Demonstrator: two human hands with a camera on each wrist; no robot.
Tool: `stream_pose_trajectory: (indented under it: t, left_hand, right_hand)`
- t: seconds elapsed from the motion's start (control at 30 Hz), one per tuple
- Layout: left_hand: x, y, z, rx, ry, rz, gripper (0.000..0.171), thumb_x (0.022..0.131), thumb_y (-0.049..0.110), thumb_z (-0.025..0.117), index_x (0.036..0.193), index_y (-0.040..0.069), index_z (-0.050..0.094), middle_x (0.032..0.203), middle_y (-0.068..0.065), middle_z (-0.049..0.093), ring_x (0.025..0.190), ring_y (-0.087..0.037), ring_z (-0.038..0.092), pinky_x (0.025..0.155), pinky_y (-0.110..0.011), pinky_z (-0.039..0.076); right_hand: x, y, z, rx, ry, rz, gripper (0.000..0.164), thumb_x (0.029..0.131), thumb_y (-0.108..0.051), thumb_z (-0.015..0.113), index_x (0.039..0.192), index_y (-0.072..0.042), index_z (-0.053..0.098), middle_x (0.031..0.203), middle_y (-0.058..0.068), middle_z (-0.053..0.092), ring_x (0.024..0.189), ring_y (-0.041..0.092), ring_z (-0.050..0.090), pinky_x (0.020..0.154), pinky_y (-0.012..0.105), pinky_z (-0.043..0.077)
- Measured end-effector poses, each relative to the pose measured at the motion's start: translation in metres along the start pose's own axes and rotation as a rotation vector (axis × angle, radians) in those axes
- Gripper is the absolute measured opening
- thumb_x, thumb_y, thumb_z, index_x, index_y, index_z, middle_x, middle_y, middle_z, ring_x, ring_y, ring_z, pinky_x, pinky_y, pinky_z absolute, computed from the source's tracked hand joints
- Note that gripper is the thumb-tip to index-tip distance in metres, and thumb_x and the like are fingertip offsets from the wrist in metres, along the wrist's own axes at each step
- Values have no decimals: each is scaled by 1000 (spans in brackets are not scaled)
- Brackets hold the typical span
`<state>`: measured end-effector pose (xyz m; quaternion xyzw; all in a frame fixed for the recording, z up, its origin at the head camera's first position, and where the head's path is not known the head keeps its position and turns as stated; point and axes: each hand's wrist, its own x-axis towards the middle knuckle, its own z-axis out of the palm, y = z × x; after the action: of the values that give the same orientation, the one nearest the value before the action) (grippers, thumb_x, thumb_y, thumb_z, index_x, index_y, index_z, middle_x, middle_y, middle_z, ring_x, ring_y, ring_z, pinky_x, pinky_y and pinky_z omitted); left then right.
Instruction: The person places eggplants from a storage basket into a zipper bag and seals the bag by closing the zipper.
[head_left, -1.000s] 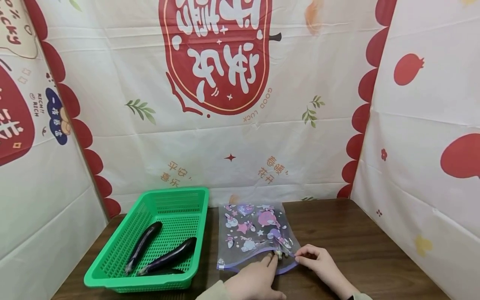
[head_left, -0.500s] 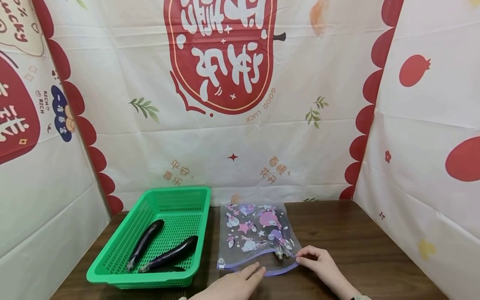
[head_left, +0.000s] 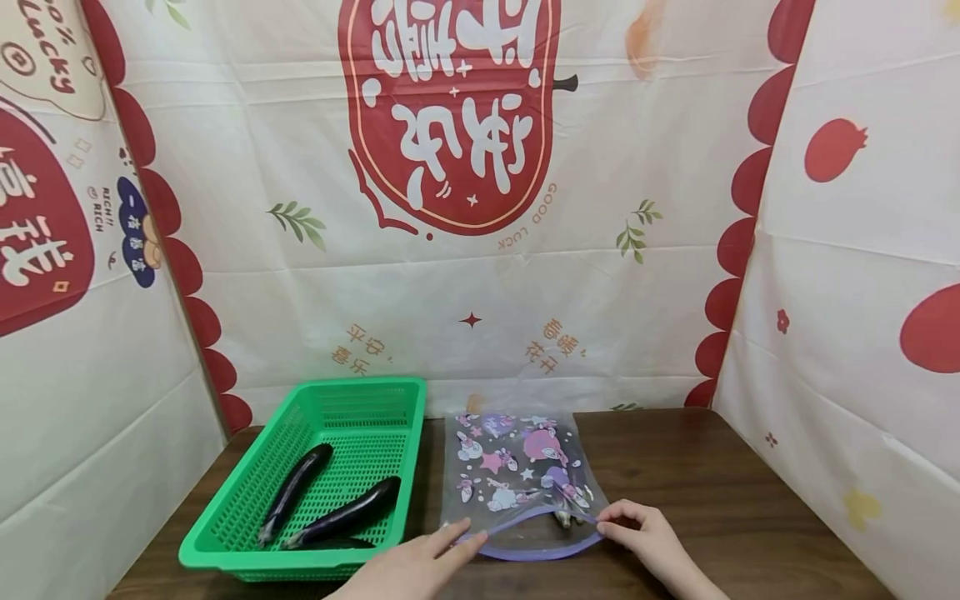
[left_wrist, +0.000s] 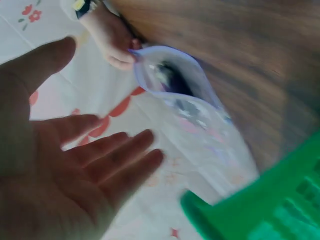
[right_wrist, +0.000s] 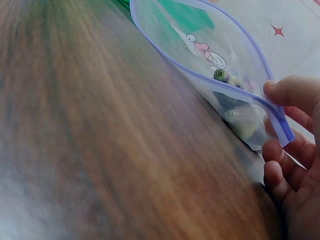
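Observation:
A clear zip bag (head_left: pixel 487 500) with cartoon prints and a purple zip edge lies on the table, its mouth gaping toward me. Inside it is a dark eggplant (left_wrist: pixel 176 80), whose stem end (right_wrist: pixel 227 76) shows near the mouth. My right hand (head_left: pixel 648 542) pinches the right corner of the zip edge between thumb and fingers. At the bag's left corner, my left hand (head_left: pixel 420 567) has its fingers extended; the left wrist view shows nothing in its palm. It overlaps the corner in the head view; whether it touches I cannot tell.
Left of the bag stands a green plastic basket (head_left: pixel 197 546) with several eggplants (head_left: pixel 348 512) inside. The brown wooden table (head_left: pixel 750 508) continues to the right. A printed white cloth (head_left: pixel 637 333) hangs behind and along both sides.
My left hand has drawn back from the eggplant's stem end in the bag's mouth and moved left to the bag's left corner. The right hand keeps its pinch on the right corner.

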<state>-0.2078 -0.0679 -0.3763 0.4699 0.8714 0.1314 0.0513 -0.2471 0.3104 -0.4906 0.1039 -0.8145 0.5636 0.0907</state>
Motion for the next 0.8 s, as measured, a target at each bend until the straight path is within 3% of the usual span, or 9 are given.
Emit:
stream_pose_trajectory:
  t: [0.17, 0.27, 0.43, 0.6, 0.8]
  left_hand:
    - [-11, -1, -6, -9, 126, -31, 70, 94, 56, 52, 154, 32, 24, 148, -7, 42, 116, -20, 58, 76, -34, 54]
    - [-17, -6, -9, 29, 176, -42, 71, 94, 51, 56, 154, 33, 23, 148, -7, 42, 114, -20, 59, 72, -32, 54]
    - [-24, -11, -20, 125, 245, -81, 72, 92, 47, 62, 153, 31, 28, 145, -8, 45, 119, -25, 56, 81, -40, 53]
    - [-30, -17, -32, 160, 272, -201, 68, 92, 50, 61, 151, 29, 35, 143, -5, 47, 119, -25, 55, 86, -45, 51]
    - [-34, -31, -47, 187, 374, -289, 67, 87, 40, 71, 146, 22, 46, 136, -3, 51, 109, -18, 60, 78, -39, 52]
  right_hand:
    - [-2, -3, -3, -4, -20, 63, 14, 87, -12, 71, 94, 0, 70, 86, 1, 66, 73, 6, 53, 64, 24, 45]
    - [1, -3, -2, -5, -26, 53, 14, 87, -12, 71, 94, 0, 70, 85, 1, 65, 72, 6, 53, 62, 25, 45]
    - [1, -3, -1, -8, -6, 43, 12, 86, -11, 72, 91, -1, 69, 82, 0, 64, 66, 7, 51, 54, 26, 43]
    - [0, -1, -1, -26, 14, 29, 11, 85, -11, 73, 89, -2, 70, 82, -1, 65, 68, 6, 52, 55, 25, 44]
    - [2, 0, -1, -29, 7, 4, 9, 85, -11, 73, 89, -4, 70, 82, -1, 66, 67, 6, 52, 56, 25, 44]
